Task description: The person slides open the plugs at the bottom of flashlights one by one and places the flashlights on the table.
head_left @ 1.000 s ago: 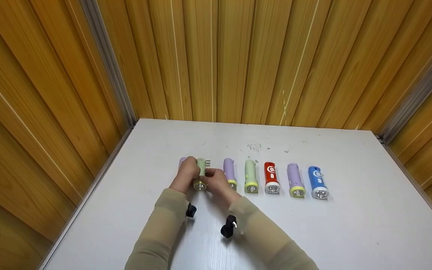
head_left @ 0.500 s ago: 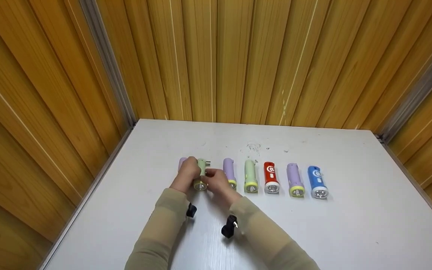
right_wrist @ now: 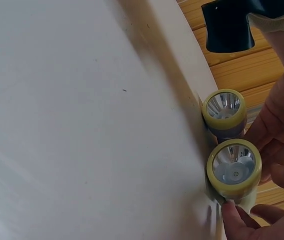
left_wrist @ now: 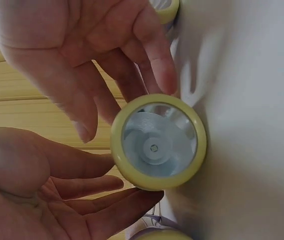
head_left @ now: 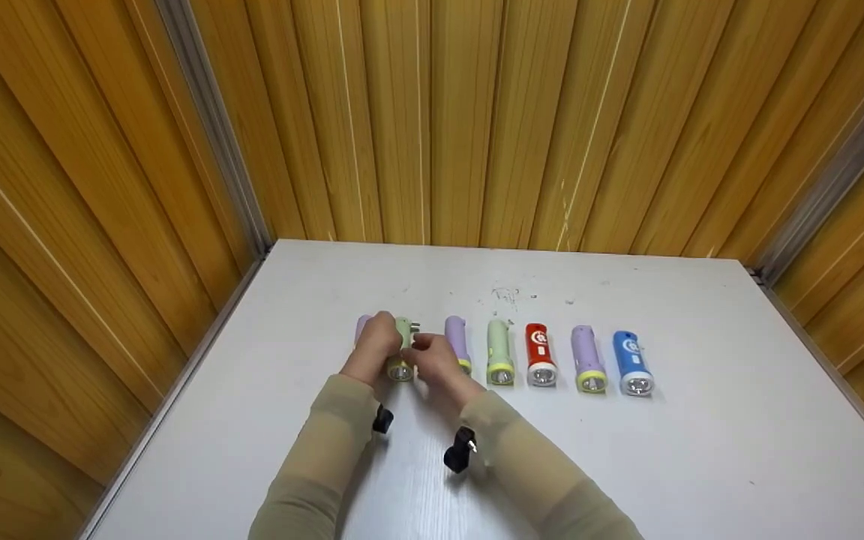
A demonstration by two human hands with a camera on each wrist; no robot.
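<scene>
My left hand [head_left: 376, 343] grips a pale green flashlight [head_left: 401, 370] with a yellow rim, lying with its lens toward me. My right hand [head_left: 436, 361] has its fingertips on the flashlight's right side. Metal plug prongs [head_left: 415, 327] stick out to the right near its far end. In the left wrist view, the lens [left_wrist: 156, 140] sits between the left hand [left_wrist: 67, 190] below and the right hand [left_wrist: 97, 55] above. Fingers of the right hand [right_wrist: 276, 220] touch the flashlight's side in the right wrist view. The hands hide much of its body.
A purple flashlight [head_left: 362, 325] lies partly behind my left hand. Rightward in a row lie purple [head_left: 457, 339], green [head_left: 499, 349], red [head_left: 538, 345], purple [head_left: 587, 352] and blue [head_left: 631, 356] flashlights on the white table [head_left: 664, 465]. Wood-panelled walls [head_left: 469, 127] enclose it.
The prongs on the held green flashlight show as a shorter, closer bunch than a second ago. Both hands stay nearly in place; the right fingertips shift slightly.
</scene>
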